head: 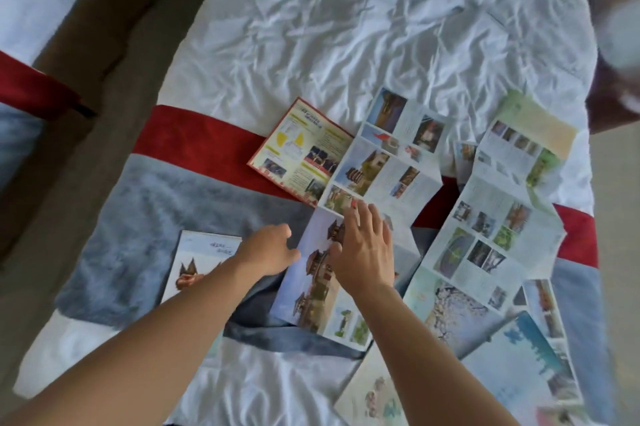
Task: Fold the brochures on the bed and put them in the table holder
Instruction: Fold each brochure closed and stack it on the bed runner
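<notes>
— While the long pagoda brochure (367, 183) is spread across the red band (194, 145) toward the bed's (346, 27) near edge, how should the fold be made?

— Its near panel is pressed flat by the right hand (363, 249), fingers straight; the panel's left edge seems to be pinched by the left hand (268, 249). Creases should be followed, edges matched.

— And the surroundings?

— Rumpled white sheets and a grey throw (138, 218) are seen; more brochures are scattered toward the right edge. No table holder is visible.
</notes>
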A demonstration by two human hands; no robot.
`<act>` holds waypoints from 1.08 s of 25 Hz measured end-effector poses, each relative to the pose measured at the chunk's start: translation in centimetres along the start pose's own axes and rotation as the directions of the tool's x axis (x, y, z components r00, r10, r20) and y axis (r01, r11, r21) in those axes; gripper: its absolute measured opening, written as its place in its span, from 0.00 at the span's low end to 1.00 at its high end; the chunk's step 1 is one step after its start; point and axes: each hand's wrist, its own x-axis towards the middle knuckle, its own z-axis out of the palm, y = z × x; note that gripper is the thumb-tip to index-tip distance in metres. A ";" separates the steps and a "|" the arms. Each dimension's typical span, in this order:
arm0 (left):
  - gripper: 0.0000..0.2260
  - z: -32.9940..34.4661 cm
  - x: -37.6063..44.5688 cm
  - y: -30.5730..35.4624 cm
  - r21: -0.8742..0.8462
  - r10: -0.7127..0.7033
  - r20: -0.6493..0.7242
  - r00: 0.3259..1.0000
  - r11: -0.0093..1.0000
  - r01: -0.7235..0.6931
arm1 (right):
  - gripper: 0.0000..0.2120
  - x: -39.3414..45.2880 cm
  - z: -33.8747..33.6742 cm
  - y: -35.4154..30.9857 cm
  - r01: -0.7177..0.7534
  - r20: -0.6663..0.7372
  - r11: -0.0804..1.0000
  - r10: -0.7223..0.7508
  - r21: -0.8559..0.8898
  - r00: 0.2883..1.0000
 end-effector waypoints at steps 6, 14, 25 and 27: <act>0.17 2.2 0.7 2.1 0.048 -0.167 0.089 0.982 0.985 0.164 | 0.25 0.9 0.4 5.0 0.061 0.013 0.998 -0.061 -0.027 0.998; 0.20 3.5 1.0 1.7 0.024 -0.248 0.110 0.962 0.969 0.247 | 0.22 1.3 1.6 5.9 0.050 0.045 0.998 -0.052 0.037 0.998; 0.09 1.3 2.1 1.6 -0.813 -0.381 0.225 0.897 0.434 0.388 | 0.09 0.9 1.5 5.2 -0.107 0.050 0.987 0.102 0.119 0.994; 0.10 0.4 2.1 2.0 -0.892 -0.361 0.220 0.906 0.302 0.336 | 0.10 0.8 1.2 5.0 -0.119 0.056 0.983 0.112 0.142 0.992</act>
